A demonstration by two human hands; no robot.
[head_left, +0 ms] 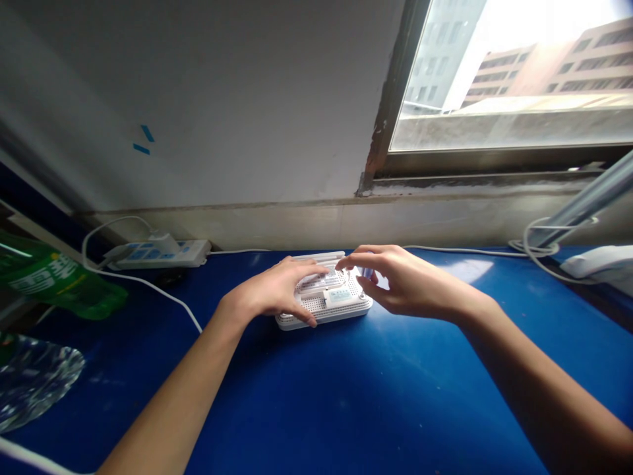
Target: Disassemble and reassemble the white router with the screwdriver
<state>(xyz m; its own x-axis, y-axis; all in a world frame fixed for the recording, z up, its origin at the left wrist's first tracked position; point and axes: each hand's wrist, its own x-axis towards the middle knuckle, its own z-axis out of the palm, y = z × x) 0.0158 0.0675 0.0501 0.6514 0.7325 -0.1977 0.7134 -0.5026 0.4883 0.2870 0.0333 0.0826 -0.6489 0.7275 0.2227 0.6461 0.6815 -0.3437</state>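
A white perforated device [316, 303] with a pale label [339, 295] rests on the blue table [346, 396], near the wall. My left hand [279, 287] lies over its left side, thumb and fingers spread around the edge. Over the right end is my right hand [395, 277], its fingers curved and the thumb apart from the index finger. Something small and bluish shows between those fingers; I cannot make out what it is or whether it is gripped.
On the left are a white power strip [195, 254] with a cable, a green bottle [59, 277] and a clear plastic bottle [39, 376]. A metal pole [588, 198] with a wound cable and a white object [601, 264] stand at the right.
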